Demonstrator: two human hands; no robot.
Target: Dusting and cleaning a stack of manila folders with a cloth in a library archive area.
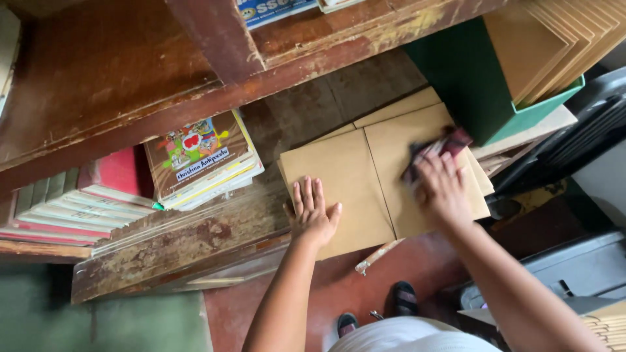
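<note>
Brown envelopes (365, 176) lie in a flat stack on the lower shelf (195, 241), and both hands are on them. The right hand (442, 189) presses a dark cloth (433, 151) down on the right-hand envelope, fingers curled over the rag and clutching it, blurred, wrist bent, the forearm running back and down to the right. The left hand (313, 212) lies flat and released on the left envelope, fingers spread and pointing away from the body, palm down near the stack's front edge, forearm coming straight up from below.

Just beyond the right hand stands a green bin (482, 98) holding upright brown folders (554, 45). Left of the left hand, well apart, a stack of books (202, 160) lies on the same shelf with a colourful cover on top, and further left a row of books (72, 208) rests on its side. Below the hands, the person's sandalled feet (404, 298) stand on the reddish floor (391, 274).
</note>
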